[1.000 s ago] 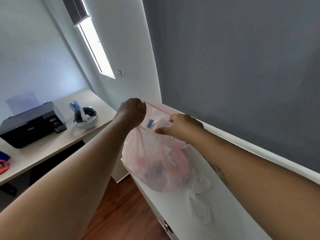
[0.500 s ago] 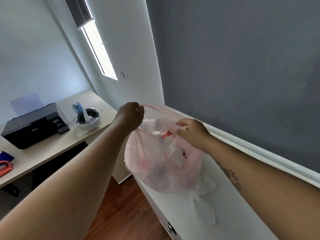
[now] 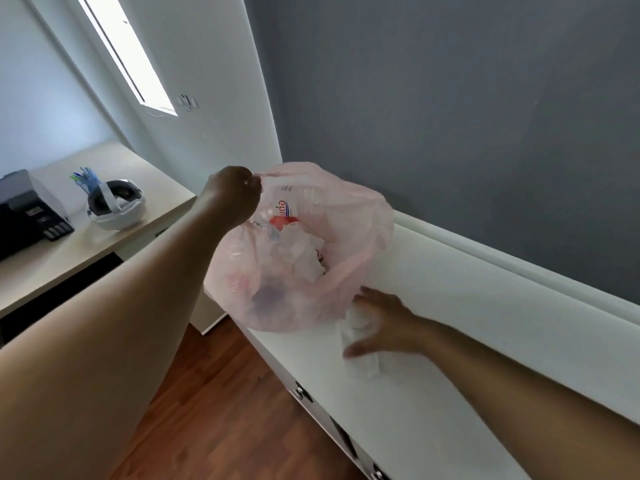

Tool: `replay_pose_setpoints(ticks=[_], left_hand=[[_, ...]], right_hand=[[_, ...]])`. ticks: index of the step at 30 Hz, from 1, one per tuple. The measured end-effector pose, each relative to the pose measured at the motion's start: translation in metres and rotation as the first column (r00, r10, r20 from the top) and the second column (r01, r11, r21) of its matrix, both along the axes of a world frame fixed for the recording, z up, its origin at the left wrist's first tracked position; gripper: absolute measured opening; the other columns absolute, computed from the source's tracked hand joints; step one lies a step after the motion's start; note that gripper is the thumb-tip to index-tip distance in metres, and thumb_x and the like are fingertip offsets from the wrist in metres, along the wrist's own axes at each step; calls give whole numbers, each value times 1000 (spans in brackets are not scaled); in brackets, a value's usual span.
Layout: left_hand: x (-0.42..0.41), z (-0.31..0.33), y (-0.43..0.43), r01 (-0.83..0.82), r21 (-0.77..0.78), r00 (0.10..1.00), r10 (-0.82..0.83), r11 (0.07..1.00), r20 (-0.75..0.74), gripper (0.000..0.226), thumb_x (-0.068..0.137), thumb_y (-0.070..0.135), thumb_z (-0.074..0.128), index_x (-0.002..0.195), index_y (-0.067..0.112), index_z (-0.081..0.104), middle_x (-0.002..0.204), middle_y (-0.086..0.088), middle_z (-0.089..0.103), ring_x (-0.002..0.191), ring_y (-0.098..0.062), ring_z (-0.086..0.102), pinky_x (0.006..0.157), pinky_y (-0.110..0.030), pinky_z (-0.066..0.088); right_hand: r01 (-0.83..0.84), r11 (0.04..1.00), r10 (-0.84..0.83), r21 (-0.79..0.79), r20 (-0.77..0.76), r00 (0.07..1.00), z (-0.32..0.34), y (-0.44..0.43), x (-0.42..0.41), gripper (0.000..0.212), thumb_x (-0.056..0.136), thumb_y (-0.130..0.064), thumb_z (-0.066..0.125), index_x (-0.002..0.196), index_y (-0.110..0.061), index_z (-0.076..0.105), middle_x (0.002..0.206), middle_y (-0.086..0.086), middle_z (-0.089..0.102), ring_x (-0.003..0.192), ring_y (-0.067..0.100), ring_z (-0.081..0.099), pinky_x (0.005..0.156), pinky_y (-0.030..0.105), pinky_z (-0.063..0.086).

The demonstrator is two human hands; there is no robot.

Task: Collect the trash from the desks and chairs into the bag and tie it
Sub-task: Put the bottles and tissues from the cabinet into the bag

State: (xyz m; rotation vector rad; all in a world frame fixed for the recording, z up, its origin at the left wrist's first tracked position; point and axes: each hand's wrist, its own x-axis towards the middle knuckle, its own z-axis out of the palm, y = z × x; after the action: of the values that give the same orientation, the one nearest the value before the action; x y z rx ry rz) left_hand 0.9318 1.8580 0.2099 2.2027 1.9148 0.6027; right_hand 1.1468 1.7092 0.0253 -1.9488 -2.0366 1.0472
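A: What is the left hand (image 3: 235, 195) doing up there?

B: It is closed on the rim of the pink bag (image 3: 298, 247) and lifts that edge, so the mouth stays wide open. The bag's bottom rests on the white counter (image 3: 450, 341), at the near corner, w/ part of it bulging past the edge. I think this is why it is held high: no weight on the arm, and the opening faces the other hand.

A: And the right hand (image 3: 384, 323)?

B: Fingers are spread, palm down, over the crumpled white tissue (image 3: 360, 344) that lies on the counter just beside the bag. Open, not gripping yet; it touches or nearly touches the paper, I cannot say which.

A: So the step is picking that tissue?

B: Prob. yes. Inside the bag I see already white paper, smth red and a clear bottle (image 3: 304, 199), so collecting looks well along. Tying is not done.

A: Other things?

B: On the beige counter (image 3: 69, 258) to the left: a black printer (image 3: 24, 216), a white helmet (image 3: 116, 206) upside down, pens (image 3: 85, 176) behind. No trash visible there, as far as I can tell
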Motion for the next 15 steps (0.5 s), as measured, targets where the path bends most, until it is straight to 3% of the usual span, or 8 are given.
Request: replay_pose_setpoints(ticks=[1,3,5,7,10,13,15], left_hand=[[1,-1,-1,3,-2,1000,-3,1000,-5,38,103,30,39,108,10,71,111,-16,68,87,-27,53,76,-31,40],[4,-3,-4,12,-1,1000,-12,1000,-14,39,103,30,39,109,9,71,111,-16,68,88,-27,53,77,-33,43],[5,-1,-8,22,2,999,-22,1000,-31,39,103,30,39,111,7,70,112,-17,68,89,-28,54,79,-35,45],[4,2,-11,24,5,999,-24,1000,-48,39,104,30,39,111,7,69,113,-17,67,88,-27,53,76,-34,43],[-3,10,-14,8,16,998,-7,1000,-61,37,104,31,39,107,9,69,113,-17,68,91,-31,56,76,-31,40],[-15,15,-18,-15,23,999,17,1000,-51,37,103,32,41,104,10,69,114,-18,68,104,-36,59,77,-30,38],[-22,15,-22,-24,31,998,26,999,-50,37,103,34,41,103,10,70,111,-17,69,104,-35,60,76,-28,35]], right_hand=[[-102,994,98,29,112,989,-3,-6,-11,115,47,-81,70,146,-38,30,161,-3,16,147,29,18,118,39,24],[-197,975,171,107,215,962,-7,-17,-25,83,69,-62,71,140,-32,41,155,-1,26,140,30,26,112,38,29],[-144,967,116,213,139,984,-13,-24,-25,39,87,-29,62,124,-19,57,137,3,44,127,29,40,100,33,38],[-73,977,76,200,-10,997,-10,-25,-16,18,87,-8,55,103,-3,62,115,10,56,110,30,55,85,29,45],[-7,990,34,138,-192,981,33,-11,-6,13,83,-14,55,88,-4,63,93,3,65,86,17,62,67,20,43],[-30,965,124,261,-353,927,100,16,-23,5,83,-22,58,79,-19,59,87,-4,63,82,11,58,78,28,45],[14,894,132,447,-294,947,135,39,-42,4,90,-22,60,91,-25,60,99,-4,63,92,13,56,86,29,43]])
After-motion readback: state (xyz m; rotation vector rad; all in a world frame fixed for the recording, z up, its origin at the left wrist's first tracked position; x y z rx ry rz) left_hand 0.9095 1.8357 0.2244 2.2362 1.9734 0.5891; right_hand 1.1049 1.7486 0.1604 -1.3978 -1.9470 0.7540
